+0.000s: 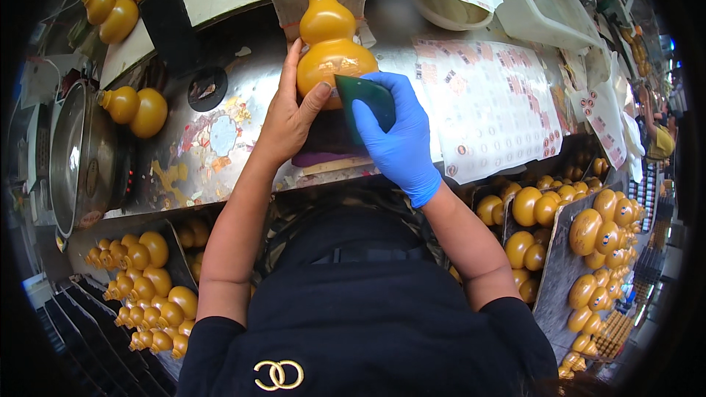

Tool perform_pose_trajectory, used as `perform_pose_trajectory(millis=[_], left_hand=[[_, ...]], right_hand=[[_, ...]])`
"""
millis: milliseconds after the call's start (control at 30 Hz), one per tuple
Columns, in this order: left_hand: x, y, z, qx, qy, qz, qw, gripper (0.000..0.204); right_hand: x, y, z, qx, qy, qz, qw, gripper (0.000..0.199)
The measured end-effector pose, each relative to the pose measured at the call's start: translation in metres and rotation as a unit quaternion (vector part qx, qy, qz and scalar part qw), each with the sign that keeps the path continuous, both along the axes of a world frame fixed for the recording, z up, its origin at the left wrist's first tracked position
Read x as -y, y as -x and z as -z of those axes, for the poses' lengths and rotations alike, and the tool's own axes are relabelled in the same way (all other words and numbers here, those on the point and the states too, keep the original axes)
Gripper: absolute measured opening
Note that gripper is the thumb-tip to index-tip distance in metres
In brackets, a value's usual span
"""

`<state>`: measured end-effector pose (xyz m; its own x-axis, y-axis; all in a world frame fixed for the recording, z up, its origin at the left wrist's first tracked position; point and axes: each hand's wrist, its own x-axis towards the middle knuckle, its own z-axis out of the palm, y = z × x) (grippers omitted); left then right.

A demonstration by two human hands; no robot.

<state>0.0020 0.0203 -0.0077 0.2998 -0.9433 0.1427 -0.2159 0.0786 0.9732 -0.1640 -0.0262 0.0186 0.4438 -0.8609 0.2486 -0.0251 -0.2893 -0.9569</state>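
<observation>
Broadly, a metal table (pixel 254 66) spans the scene in front of a person in a black shirt (pixel 368 309), its bare surface spotted with stuck-on scraps. Below its edge, yellow gourds crowd together in a left stack (pixel 151 279) and a right stack (pixel 588 250). A deep pan (pixel 99 140) sits at the left end of the table. On the right lies a printed sheet (pixel 489 117), with a white tray (pixel 533 26) beyond it.

Between the pan and the sheet is the gourd (pixel 331 55) in hand, straight ahead of the person, its neck pointing away and its two bulbs in line. The gloved right hand (pixel 401 136) grips a green scraper (pixel 371 92), thumb over the near face and fingers behind. The bare left hand (pixel 293 106) is closed around the gourd's left side, fingers along the flank and thumb over the lower bulb.

Another gourd, the side gourd (pixel 147 112), is just beside the pan. A pale bowl (pixel 456 22) shows partly under paper near the tray, and a black block (pixel 168 23) leans at the upper left. The scraper's edge crosses the lower bulb; whether it touches, I cannot tell. Smaller still are a black disc (pixel 207 90) near the block and faint light marks on the lower bulb.
</observation>
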Motion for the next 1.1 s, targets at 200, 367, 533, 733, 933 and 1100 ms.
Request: perform_pose_trajectory(millis=[200, 367, 533, 733, 933, 1100], left_hand=[[-0.001, 0.000, -0.012, -0.053, -0.036, 0.005, 0.998, 0.082], [0.013, 0.002, -0.029, -0.147, -0.040, -0.025, 0.988, 0.078], [0.018, 0.000, -0.024, -0.199, -0.059, -0.033, 0.978, 0.081], [0.017, 0.000, -0.017, -0.210, -0.053, -0.027, 0.976, 0.081], [0.018, -0.002, -0.018, -0.253, -0.050, -0.013, 0.966, 0.077], [0.019, -0.004, -0.019, -0.261, -0.054, -0.022, 0.963, 0.076]], right_hand=[[0.009, 0.015, 0.015, -0.015, -0.078, 0.071, 0.994, 0.030], [0.014, 0.023, 0.013, 0.064, -0.206, 0.029, 0.976, 0.024], [0.066, 0.037, 0.010, 0.116, -0.345, -0.112, 0.925, 0.027], [0.086, -0.002, -0.022, -0.177, -0.180, -0.164, 0.954, 0.073], [0.100, -0.011, -0.010, -0.142, -0.220, -0.234, 0.936, 0.074], [0.101, -0.013, -0.005, -0.177, -0.181, -0.218, 0.943, 0.072]])
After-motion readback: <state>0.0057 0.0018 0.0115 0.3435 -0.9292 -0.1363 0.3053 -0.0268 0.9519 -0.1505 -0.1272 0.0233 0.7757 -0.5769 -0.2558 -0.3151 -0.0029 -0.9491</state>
